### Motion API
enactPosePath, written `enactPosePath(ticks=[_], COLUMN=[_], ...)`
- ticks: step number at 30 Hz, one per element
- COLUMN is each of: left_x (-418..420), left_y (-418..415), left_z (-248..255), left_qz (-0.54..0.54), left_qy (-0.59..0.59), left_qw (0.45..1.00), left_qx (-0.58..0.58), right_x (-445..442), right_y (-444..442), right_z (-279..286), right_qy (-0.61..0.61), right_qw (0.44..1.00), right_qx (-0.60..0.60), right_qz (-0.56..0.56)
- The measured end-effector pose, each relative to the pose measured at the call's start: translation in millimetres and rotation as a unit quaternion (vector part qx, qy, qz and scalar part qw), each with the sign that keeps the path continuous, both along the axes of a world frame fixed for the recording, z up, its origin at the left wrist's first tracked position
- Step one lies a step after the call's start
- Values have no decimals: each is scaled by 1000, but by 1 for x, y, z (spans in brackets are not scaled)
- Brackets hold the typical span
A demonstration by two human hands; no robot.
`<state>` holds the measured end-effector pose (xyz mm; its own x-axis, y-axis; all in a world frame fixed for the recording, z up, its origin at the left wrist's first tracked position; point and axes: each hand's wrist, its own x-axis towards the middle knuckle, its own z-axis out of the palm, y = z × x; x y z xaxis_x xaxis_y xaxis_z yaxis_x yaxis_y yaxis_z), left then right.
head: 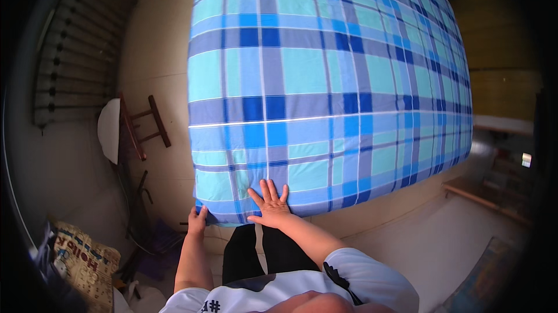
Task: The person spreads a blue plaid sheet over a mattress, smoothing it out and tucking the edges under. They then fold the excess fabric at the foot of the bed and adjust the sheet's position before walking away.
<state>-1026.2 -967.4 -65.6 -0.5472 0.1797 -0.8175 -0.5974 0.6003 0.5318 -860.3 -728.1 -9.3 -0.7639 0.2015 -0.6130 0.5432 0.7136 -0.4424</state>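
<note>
A blue and turquoise plaid sheet (305,73) covers a mattress in front of me and lies mostly smooth, with small creases at its near left part. My right hand (271,208) rests flat on the sheet near the closest edge, fingers spread, holding nothing. At the near left corner, my left hand (198,221) grips the edge of the sheet or mattress between thumb and fingers; its palm side is partly hidden.
A wooden stool (144,125) lies left of the bed beside a white rounded object (109,130). A printed bag (87,260) is at lower left. Right of the bed stand a wooden shelf (484,199) and a patterned mat or cloth (484,273).
</note>
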Motion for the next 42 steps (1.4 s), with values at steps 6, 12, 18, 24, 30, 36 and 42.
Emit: enactPosePath(ticks=[6,12,18,24,30,36,42], left_x=[-47,-32,-37,-39,-39,-42,-38], left_y=[34,35,44,30,12,8,13], left_z=[39,105,149,140,114,126,125], left_qz=[-45,-107,-125,-154,-192,-180,-194], left_qy=[-159,-272,-291,-281,-201,-203,-203], left_qw=[986,955,943,936,950,947,935], left_qx=[36,50,106,146,143,175,215], right_x=[45,174,159,130,137,151,227], right_y=[37,52,13,-21,-48,18,122], right_z=[21,-14,3,3,-23,-5,-27], right_qy=[201,194,304,398,287,430,499], right_qw=[950,519,173,180,236,103,104], right_qx=[66,166,-387,-484,-403,-364,-154], right_qz=[-231,-815,-853,-758,-836,-820,-847])
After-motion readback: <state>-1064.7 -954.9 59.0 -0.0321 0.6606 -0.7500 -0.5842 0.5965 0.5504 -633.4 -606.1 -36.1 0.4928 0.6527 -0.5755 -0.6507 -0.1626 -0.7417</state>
